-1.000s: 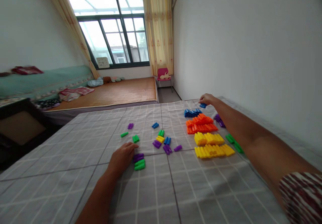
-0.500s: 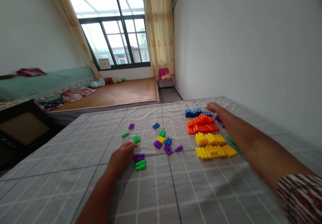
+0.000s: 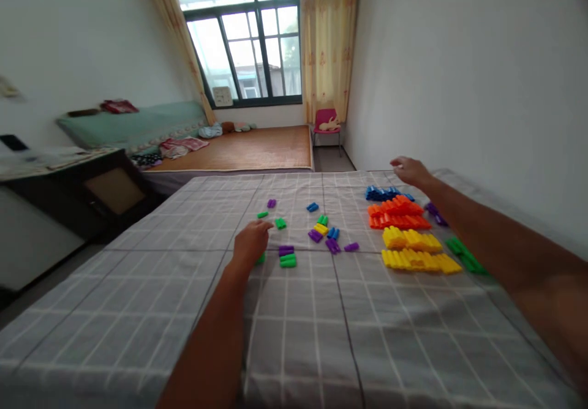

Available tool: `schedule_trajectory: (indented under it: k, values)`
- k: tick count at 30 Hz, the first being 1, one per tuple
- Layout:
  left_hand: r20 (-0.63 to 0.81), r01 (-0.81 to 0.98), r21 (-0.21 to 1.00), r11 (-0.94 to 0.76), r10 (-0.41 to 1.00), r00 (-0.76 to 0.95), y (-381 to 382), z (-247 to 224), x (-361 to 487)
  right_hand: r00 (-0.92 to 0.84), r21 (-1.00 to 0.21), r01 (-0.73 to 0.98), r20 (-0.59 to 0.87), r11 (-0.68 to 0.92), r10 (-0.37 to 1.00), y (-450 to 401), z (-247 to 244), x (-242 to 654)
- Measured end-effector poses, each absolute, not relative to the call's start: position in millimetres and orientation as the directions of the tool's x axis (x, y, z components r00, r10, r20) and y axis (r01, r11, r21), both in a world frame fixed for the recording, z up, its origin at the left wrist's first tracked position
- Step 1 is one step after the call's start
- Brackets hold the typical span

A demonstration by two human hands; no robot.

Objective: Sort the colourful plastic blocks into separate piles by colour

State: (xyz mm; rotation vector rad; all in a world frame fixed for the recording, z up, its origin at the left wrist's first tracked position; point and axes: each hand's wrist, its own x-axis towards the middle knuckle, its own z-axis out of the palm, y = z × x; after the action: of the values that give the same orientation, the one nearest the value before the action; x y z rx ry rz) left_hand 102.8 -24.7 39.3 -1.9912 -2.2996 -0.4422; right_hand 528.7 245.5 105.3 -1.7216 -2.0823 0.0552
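Observation:
My left hand [image 3: 252,240] rests low over the cloth, index finger stretched toward a small green tube-shaped plastic piece [image 3: 280,223]. A green piece [image 3: 260,259] shows partly from under this hand. Just right of it lie purple pieces [image 3: 286,250] and a green pair [image 3: 288,261]. My right hand [image 3: 410,170] hovers behind the blue row [image 3: 386,194], its fingers curled together; whatever they may hold is hidden. Nearer me run orange rows [image 3: 399,212] and yellow rows [image 3: 420,261]. Purple pieces [image 3: 435,213] and green pieces [image 3: 466,255] lie beside my right forearm, partly covered.
Loose blue, yellow, green and purple pieces [image 3: 320,229] are scattered mid-table on the grey checked cloth [image 3: 303,335]. A white wall [image 3: 468,78] rises on the right. Beyond the table stand a bed [image 3: 257,146], a pink chair [image 3: 326,121] and a dark cabinet [image 3: 110,188].
The view has turned left and tilted down, shifting everything right and up. My right hand has risen a little from beside the blue row. My left hand has stayed near the same pieces.

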Motion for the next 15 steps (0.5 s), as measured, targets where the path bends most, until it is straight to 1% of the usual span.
schedule_trajectory:
  k: [2,3,5,6,8,10,12,13,15]
  values:
    - [0.226,0.967,0.184,0.173,0.950,-0.213,-24.0,38.6,98.4,-0.308,-0.309,0.855,0.343,0.416,0.887,219.1,118.0,486.2]
    - [0.220,0.963,0.194,0.188,0.948,-0.229,-23.6,37.4,95.8,-0.414,-0.328,0.796,0.319,0.510,0.852,201.1,120.7,462.4]
    - [0.213,0.956,0.214,0.200,0.946,-0.245,-22.8,34.4,90.8,-0.651,-0.357,0.646,0.202,0.674,0.731,159.0,116.6,414.1]
    - [0.211,0.954,0.223,0.202,0.945,-0.250,-22.5,33.0,88.8,-0.758,-0.358,0.558,0.148,0.748,0.636,137.1,109.6,390.9]
    - [0.209,0.948,0.242,0.207,0.943,-0.259,-22.1,30.6,85.9,-0.885,-0.360,0.397,0.093,0.844,0.456,97.1,88.5,348.8]
    - [0.210,0.942,0.261,0.209,0.940,-0.267,-21.6,29.0,84.6,-0.936,-0.349,0.303,0.064,0.887,0.345,67.2,64.6,314.8]
    - [0.211,0.939,0.278,0.202,0.941,-0.264,-21.2,28.0,84.4,-0.943,-0.308,0.299,0.051,0.903,0.329,50.7,47.7,291.3]
    - [0.213,0.938,0.286,0.194,0.942,-0.259,-21.0,27.6,84.6,-0.932,-0.287,0.328,0.054,0.900,0.357,47.7,44.4,284.3]
    - [0.210,0.938,0.298,0.179,0.946,-0.247,-20.8,26.8,85.4,-0.874,-0.267,0.452,0.055,0.851,0.482,50.9,48.8,280.9]
